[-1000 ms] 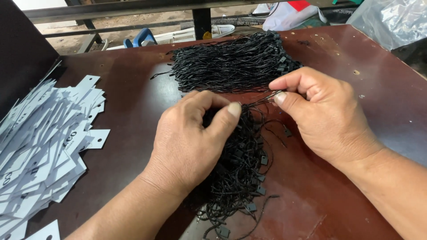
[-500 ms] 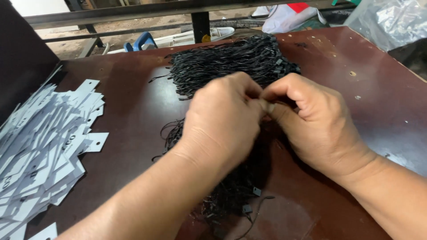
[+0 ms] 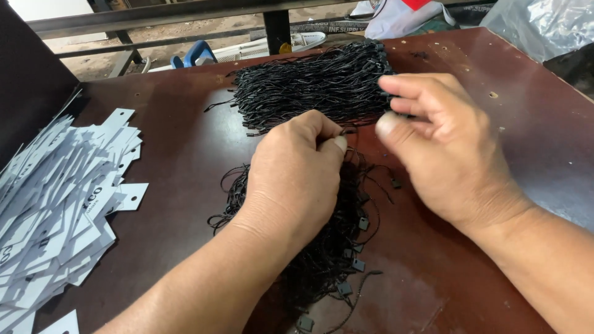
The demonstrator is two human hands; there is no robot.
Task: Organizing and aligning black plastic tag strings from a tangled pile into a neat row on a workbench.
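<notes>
Left hand (image 3: 297,179) pinched on loose pile of black looped tag strings (image 3: 334,247). Right hand (image 3: 442,148) half-curled, empty, beside second string bundle (image 3: 309,86) on brown bench (image 3: 185,167).

On the table (image 3: 173,154), the pile of tags (image 3: 55,204) lies at the left, one heap of strings (image 3: 309,86) lies far in the middle, another bunch of strings (image 3: 334,247) lies near, under the left hand (image 3: 297,173), and the right hand (image 3: 439,142) is to the right

Matt black cord loops (image 3: 322,86) with small plastic locks; smooth, faintly glossy reddish-brown wooden table (image 3: 185,161); white matt paper tags (image 3: 55,204); crinkled glossy clear plastic bag (image 3: 544,25).
</notes>
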